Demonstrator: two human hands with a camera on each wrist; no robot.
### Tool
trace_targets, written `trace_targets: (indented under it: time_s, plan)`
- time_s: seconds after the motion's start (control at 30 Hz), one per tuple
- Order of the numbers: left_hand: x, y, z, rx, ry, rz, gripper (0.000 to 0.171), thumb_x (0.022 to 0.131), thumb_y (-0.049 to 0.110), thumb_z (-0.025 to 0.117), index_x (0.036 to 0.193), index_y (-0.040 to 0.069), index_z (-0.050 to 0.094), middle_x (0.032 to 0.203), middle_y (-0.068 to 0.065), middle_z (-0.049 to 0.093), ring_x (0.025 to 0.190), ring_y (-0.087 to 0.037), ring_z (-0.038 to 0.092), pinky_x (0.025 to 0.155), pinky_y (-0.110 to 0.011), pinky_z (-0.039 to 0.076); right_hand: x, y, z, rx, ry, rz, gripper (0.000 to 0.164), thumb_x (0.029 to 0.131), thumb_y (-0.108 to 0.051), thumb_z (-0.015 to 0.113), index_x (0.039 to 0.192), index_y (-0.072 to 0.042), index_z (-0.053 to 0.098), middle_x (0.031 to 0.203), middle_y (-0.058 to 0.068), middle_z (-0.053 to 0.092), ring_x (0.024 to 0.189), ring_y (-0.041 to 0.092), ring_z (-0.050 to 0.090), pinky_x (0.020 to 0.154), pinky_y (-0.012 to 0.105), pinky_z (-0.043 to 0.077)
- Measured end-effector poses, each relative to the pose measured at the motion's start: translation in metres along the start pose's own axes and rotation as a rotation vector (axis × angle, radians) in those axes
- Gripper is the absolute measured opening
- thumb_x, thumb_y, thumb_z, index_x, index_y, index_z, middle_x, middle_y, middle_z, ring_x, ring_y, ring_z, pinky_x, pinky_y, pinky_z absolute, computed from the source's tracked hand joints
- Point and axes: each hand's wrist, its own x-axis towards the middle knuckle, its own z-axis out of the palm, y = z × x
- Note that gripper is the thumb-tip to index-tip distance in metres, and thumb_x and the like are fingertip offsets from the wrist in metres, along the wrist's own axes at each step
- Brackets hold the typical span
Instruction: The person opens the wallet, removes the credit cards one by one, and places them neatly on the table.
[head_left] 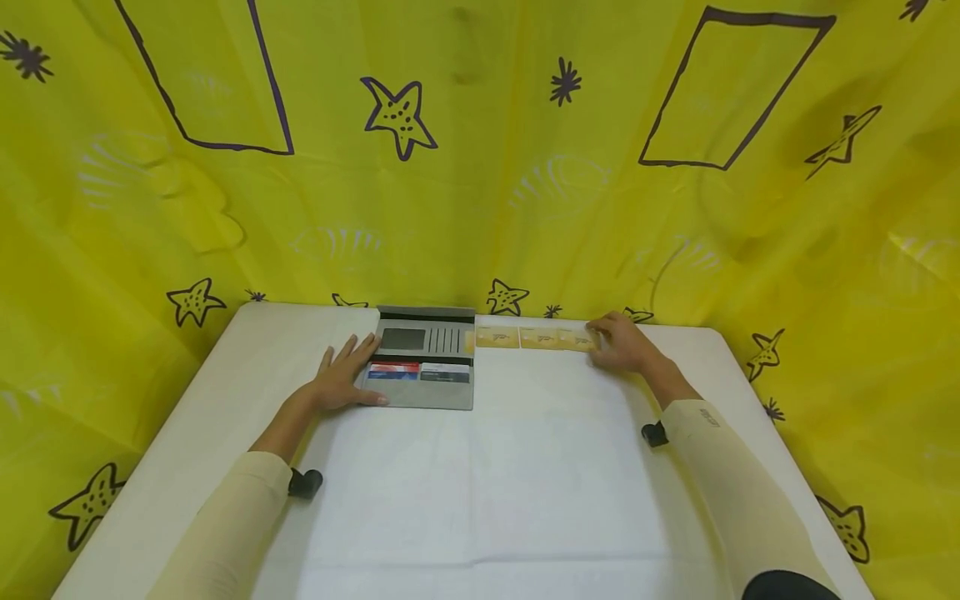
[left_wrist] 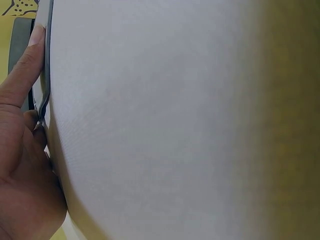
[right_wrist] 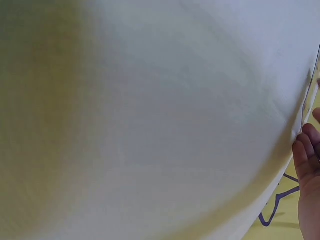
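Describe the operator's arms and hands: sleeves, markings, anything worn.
Left hand and right hand: no gloves. Left sleeve and right sleeve: long, plain cream. Small dark lettering near the right cuff, too small to read. Compact black devices at both wrists: left wrist device, right wrist device.

head: bright, evenly lit, mostly sharp | softly shadowed on table [head_left: 562,492] along inner sides of both sleeves [head_left: 225,517] | wrist views: dimmer, greyer | left wrist: blurred yellow-brown at right edge | right wrist: likewise at left edge
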Motion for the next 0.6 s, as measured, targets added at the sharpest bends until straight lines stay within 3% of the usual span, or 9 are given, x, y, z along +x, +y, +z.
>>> trace_targets:
  time_s: [0.23,0.6]
  plan:
    - [-0.0024,0.0057,-0.0035,-0.002,-0.009,-0.007,0.121,0.082,0.055,0.083,0.169,0.006,0.014,0.175,-0.019,0.006,0.159,-0.043,-0.009,0.120,-0.063,-0.019,-0.0023,0.0000,0.0058,0.086,0.025,0.070,0.052,0.098,-0.025,0.077,0.141,0.002,0.065,0.137,0.033,0.051,0.124,0.049,0.050,0.103,0.065,0.042]
    - [-0.0017,0.0050,-0.0031,0.001,-0.016,-0.014,0.121,0.082,0.054,0.083,0.169,0.006,0.013,0.175,-0.019,0.005,0.159,-0.042,-0.010,0.120,-0.062,-0.019,-0.0080,0.0026,0.0048,0.141,0.032,0.056,0.045,0.101,-0.018,0.074,0.138,0.004,0.065,0.137,0.034,0.048,0.123,0.051,0.049,0.102,0.066,0.043]
